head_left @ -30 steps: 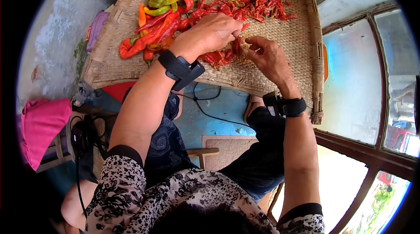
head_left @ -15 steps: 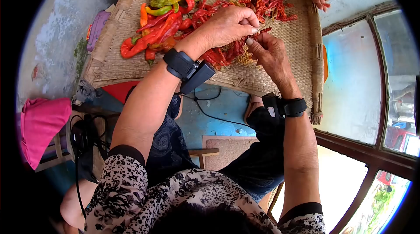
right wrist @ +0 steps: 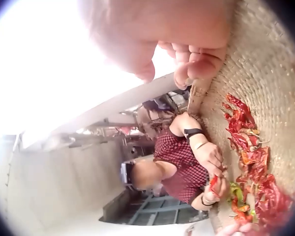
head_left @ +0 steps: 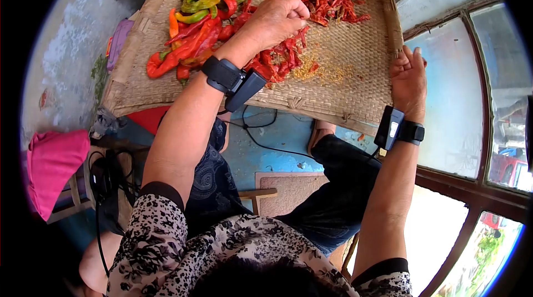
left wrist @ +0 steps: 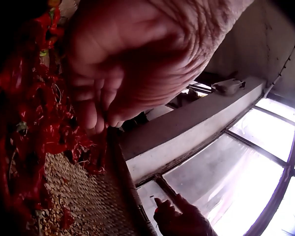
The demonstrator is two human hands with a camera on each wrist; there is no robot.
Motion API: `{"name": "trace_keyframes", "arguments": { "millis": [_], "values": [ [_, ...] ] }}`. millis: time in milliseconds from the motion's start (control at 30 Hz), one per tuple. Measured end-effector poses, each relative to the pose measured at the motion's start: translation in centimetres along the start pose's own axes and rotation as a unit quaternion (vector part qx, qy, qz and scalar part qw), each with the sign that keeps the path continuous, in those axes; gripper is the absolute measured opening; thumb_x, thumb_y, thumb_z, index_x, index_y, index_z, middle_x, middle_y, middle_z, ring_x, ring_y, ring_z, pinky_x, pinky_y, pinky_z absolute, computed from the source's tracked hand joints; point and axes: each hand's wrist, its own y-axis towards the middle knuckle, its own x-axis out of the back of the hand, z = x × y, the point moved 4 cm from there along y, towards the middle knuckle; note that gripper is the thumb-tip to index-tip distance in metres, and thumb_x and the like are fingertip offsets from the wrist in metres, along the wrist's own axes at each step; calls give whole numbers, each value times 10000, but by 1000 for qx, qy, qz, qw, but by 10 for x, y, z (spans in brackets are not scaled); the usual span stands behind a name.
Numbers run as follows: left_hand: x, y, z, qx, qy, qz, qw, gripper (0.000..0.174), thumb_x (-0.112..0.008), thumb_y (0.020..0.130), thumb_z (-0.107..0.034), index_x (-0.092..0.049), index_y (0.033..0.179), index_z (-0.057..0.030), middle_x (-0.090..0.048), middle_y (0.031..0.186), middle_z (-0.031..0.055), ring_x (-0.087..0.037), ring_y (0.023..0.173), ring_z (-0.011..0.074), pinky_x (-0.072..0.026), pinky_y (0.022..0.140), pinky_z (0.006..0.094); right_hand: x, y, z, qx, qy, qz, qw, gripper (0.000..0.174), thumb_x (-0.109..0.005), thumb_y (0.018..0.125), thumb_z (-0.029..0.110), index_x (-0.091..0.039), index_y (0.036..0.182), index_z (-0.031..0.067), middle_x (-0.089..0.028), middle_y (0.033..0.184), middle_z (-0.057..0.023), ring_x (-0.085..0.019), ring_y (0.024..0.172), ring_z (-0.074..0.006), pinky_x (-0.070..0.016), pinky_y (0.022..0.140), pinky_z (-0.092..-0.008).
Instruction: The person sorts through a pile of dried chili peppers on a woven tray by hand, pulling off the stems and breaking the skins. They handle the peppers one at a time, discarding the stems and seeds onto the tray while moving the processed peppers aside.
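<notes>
Thumb and fingertips of the left hand [head_left: 275,22] pinch together over the red dried peppers [head_left: 277,64]. In the left wrist view, a thin red pepper [left wrist: 104,150] hangs at the pinched tips of that hand [left wrist: 123,69]. The right hand [head_left: 409,77] is raised at the tray's right rim, fingers loosely bent, with a small red spot beside them. Seen from the right wrist, a gap separates thumb and fingers of this hand [right wrist: 167,44], and no held thing shows there. The woven tray [head_left: 355,75] bears loose yellow seeds [head_left: 311,68].
Fresh red peppers [head_left: 191,44] and green ones [head_left: 202,3] lie on the tray's left part, more dried ones [head_left: 338,5] at its far side. Windows [head_left: 444,97] stand on the right. Another person [right wrist: 182,152] sits across, hands over the tray.
The right hand has moved away from the left hand, rightward to the tray's rim. My left hand has shifted slightly left and up. The other person's hand has left the right rim.
</notes>
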Motion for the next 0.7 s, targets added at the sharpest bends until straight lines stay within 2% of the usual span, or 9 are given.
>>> {"name": "trace_keyframes", "arguments": {
  "millis": [67, 167, 300, 433, 500, 533, 600, 667, 700],
  "values": [
    [-5, 0, -6, 0, -35, 9, 999, 135, -599, 875, -106, -599, 978, -19, -596, 775, 3, -567, 677, 65, -497, 607, 222, -22, -12, -14, 20, -145, 47, 988, 246, -573, 929, 310, -586, 935, 64, -579, 765, -2, -487, 635, -54, -388, 536, -185],
    [-17, -2, -16, 9, -120, 55, 991, 102, -593, 875, -94, -587, 942, -17, -575, 786, -3, -564, 698, 61, -504, 615, 220, -86, -49, -39, 13, -381, 197, 903, 494, -603, 892, 416, -615, 1052, -51, -643, 908, -87, -568, 693, -108, -457, 546, -238],
    [-28, -1, -18, -8, -94, 83, 992, 122, -594, 882, -125, -584, 944, -20, -568, 773, -12, -550, 700, 46, -489, 610, 219, -98, -51, -63, 34, -473, 244, 846, 387, -609, 902, 332, -637, 940, -52, -640, 720, -54, -546, 592, -96, -445, 515, -236],
    [-15, -3, -20, -52, 48, 9, 997, 143, -587, 870, -126, -574, 958, -14, -610, 773, 49, -608, 720, 141, -508, 645, 306, -79, -35, -46, -8, -315, 171, 933, 244, -579, 925, 231, -644, 892, -1, -616, 693, -21, -484, 540, -53, -393, 478, -202],
    [-12, -11, -19, -77, 328, -25, 941, 171, -592, 839, -127, -558, 954, -6, -637, 817, 139, -633, 806, 294, -501, 716, 413, -56, -22, -27, -24, -207, 112, 972, 225, -562, 934, 220, -624, 966, 7, -609, 725, -24, -475, 549, -56, -388, 483, -196],
    [-12, -13, -16, -76, 329, -26, 941, 171, -592, 839, -127, -558, 954, -6, -637, 817, 139, -633, 806, 294, -501, 716, 413, -42, -15, -17, -35, -149, 80, 985, 228, -552, 939, 214, -608, 1011, 5, -608, 749, -29, -478, 563, -59, -389, 488, -196],
    [-17, -16, -4, -9, 394, 41, 918, 181, -609, 800, -110, -549, 941, -12, -633, 886, 186, -591, 894, 391, -476, 767, 472, -5, 3, -1, -31, -48, 43, 997, 271, -531, 953, 229, -573, 1085, -4, -615, 793, -45, -494, 608, -71, -397, 508, -195],
    [-21, -15, 1, -20, 406, 50, 912, 195, -625, 780, -100, -545, 937, -18, -632, 892, 182, -602, 899, 369, -483, 761, 459, 16, 9, 7, -25, 36, 12, 999, 345, -535, 955, 257, -522, 1160, -20, -597, 795, -37, -489, 631, -82, -404, 543, -198],
    [-22, -15, 2, -29, 406, 58, 911, 201, -628, 775, -95, -544, 942, -22, -632, 886, 182, -601, 895, 368, -483, 755, 456, 16, 7, 6, -44, 160, -4, 986, 354, -541, 952, 263, -513, 1163, -20, -603, 801, -45, -488, 632, -88, -409, 550, -202]
  ]
}}
